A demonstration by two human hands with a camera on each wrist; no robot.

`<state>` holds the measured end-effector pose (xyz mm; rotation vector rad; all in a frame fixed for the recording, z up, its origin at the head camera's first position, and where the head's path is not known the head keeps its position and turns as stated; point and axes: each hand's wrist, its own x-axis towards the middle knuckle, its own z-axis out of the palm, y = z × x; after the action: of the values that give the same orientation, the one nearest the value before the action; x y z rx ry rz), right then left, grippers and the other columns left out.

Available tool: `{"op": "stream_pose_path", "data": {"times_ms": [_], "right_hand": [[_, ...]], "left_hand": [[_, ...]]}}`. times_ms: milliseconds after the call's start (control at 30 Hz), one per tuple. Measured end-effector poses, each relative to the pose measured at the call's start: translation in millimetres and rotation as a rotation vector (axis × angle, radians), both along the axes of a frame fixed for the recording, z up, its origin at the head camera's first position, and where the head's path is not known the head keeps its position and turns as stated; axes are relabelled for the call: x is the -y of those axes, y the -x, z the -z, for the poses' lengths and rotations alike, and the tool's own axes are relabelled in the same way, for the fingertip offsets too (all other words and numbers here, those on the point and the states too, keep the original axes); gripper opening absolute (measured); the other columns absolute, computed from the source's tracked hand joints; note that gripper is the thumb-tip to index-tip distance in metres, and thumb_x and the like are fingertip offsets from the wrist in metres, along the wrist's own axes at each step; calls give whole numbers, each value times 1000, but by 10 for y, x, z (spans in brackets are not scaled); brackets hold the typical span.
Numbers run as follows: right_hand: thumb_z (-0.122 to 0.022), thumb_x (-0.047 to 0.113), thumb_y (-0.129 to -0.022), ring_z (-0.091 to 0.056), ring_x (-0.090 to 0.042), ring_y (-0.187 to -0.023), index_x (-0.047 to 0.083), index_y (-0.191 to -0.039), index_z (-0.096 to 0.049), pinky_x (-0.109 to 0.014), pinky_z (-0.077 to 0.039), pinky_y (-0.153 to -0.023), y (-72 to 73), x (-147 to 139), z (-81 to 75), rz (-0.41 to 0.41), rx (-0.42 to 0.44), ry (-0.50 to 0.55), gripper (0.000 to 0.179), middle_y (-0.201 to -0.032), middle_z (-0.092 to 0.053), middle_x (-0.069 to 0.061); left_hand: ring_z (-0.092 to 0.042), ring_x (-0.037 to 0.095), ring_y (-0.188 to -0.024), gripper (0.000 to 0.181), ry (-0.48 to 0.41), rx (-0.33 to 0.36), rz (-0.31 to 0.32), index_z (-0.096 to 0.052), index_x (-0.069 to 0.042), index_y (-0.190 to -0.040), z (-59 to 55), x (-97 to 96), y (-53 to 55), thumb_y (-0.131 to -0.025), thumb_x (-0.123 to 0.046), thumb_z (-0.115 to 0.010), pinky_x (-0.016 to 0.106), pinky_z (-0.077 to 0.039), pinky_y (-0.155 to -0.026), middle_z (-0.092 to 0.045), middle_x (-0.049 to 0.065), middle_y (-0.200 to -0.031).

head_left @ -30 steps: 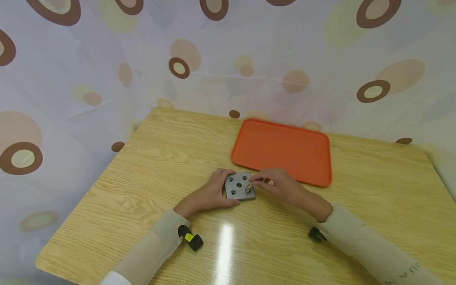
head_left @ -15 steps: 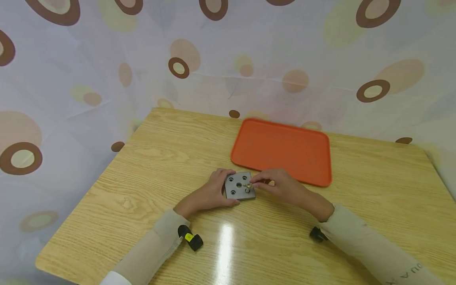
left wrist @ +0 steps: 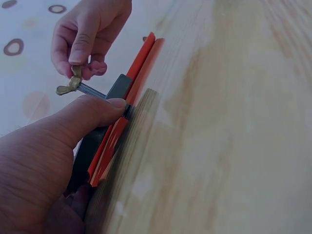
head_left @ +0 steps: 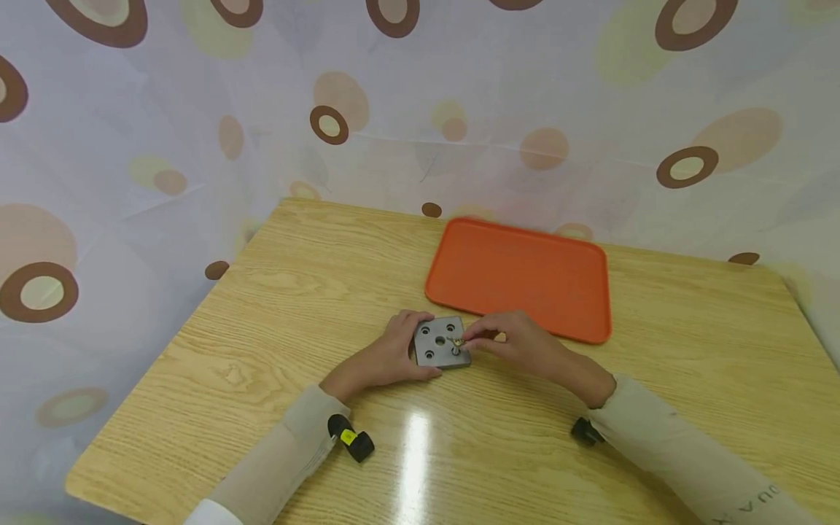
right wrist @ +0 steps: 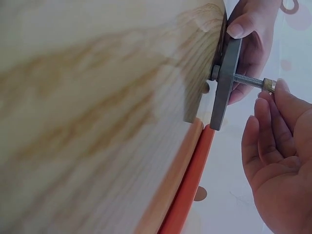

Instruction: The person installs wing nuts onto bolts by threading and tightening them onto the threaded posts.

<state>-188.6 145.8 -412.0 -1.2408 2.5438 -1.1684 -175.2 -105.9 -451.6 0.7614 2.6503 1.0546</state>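
A square grey metal plate (head_left: 438, 353) with several holes lies low over the wooden table. My left hand (head_left: 394, 355) grips it by opposite edges, the thumb (left wrist: 92, 114) on the near one. From the plate's right part rises a silver threaded bolt (right wrist: 248, 81); a bolt head (right wrist: 214, 72) shows on the underside. At the bolt's free end sits a brass wing nut (left wrist: 72, 84), well away from the plate's face. My right hand (head_left: 515, 339) pinches one of its wings between thumb and fingertips, the other wing sticking out toward the left.
Just beyond the hands, an orange tray (head_left: 525, 273) lies on the wooden table (head_left: 315, 292). A patterned cloth (head_left: 420, 109) hangs behind and to the left. Each wrist carries a small black camera, such as the left one (head_left: 352, 439).
The wing nut has turned on the bolt, so that a wing now points left. My right hand has shifted very slightly right. The left hand and plate have stayed put.
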Motion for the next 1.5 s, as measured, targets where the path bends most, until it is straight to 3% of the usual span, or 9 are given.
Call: {"op": "stream_pose_path", "data": {"times_ms": [333,633,833,1100,1500], "right_hand": [[-72,12,-80,-60,-8,-81,9,-105,-67,-28,-50,-70,5,18,-1,7,1,23,26,-94,-66,5],[-69,11,-82,-62,-16,-91,4,-120,-60,-31,-51,-72,27,34,25,-104,-13,48,40,-107,-65,-2],[-68,8,-83,-61,-16,-92,0,-122,-58,-32,-51,-71,41,43,56,-166,-18,59,41,-113,-63,-7],[-66,18,-85,-59,-15,-95,4,-122,-59,-31,-49,-77,32,57,46,-115,58,0,40,-112,-63,-4],[-73,22,-78,-61,-9,-84,3,-108,-64,-27,-49,-74,14,95,61,8,26,38,36,-96,-65,1]], "left_hand": [[-36,16,-104,86,-6,4,-4,-31,-16,-140,9,2,0,-72,-44,-76,32,-35,-87,-36,4,-127],[-36,16,-106,85,-10,-21,5,-31,-15,-139,40,4,17,-73,-45,-75,33,-36,-88,-36,4,-128],[-37,15,-106,84,-8,-20,4,-31,-16,-139,35,6,15,-73,-46,-75,32,-36,-87,-36,3,-127],[-37,16,-107,84,-11,-23,1,-32,-15,-139,38,4,11,-72,-44,-76,33,-36,-89,-36,4,-127],[-37,15,-101,86,-9,-13,0,-31,-16,-140,35,6,15,-73,-43,-76,31,-37,-83,-37,2,-124]]}}
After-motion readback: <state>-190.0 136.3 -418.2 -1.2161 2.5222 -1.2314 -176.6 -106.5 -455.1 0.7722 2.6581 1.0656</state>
